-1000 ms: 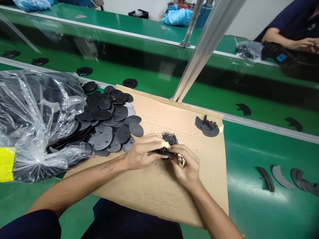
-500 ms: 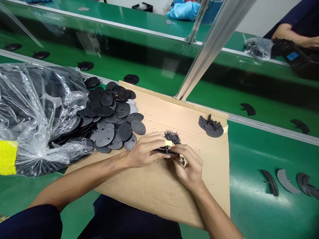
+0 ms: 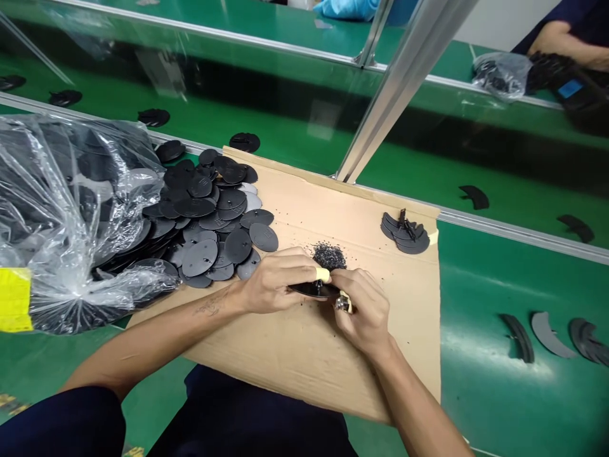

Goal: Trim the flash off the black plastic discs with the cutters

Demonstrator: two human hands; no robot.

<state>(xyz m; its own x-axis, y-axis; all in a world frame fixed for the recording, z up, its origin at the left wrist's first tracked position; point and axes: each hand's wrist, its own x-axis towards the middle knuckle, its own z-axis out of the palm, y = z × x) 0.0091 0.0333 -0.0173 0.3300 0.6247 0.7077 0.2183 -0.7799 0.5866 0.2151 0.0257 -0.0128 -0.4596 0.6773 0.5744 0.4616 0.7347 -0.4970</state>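
My left hand (image 3: 273,282) is closed on a black plastic disc (image 3: 314,290), held edge-on just above a sheet of cardboard (image 3: 304,355). A yellowish cot covers one fingertip. My right hand (image 3: 364,308) is closed round a small metal tool (image 3: 343,304) whose tip meets the disc's edge. A little heap of black shavings (image 3: 328,256) lies right behind the hands. A pile of loose black discs (image 3: 209,216) spreads on the cardboard to the left.
A clear plastic bag of discs (image 3: 61,216) with a yellow label lies at the left. A few trimmed pieces (image 3: 404,231) sit at the cardboard's far right corner. Curved black offcuts (image 3: 552,333) lie on the green belt. Another person's arm (image 3: 566,44) works at the far right. A slanted metal post (image 3: 394,89) rises ahead.
The hands stay together on the disc; the right hand's fingers have shifted slightly up toward the left fingertip. The view has drifted a little, nothing else moved.
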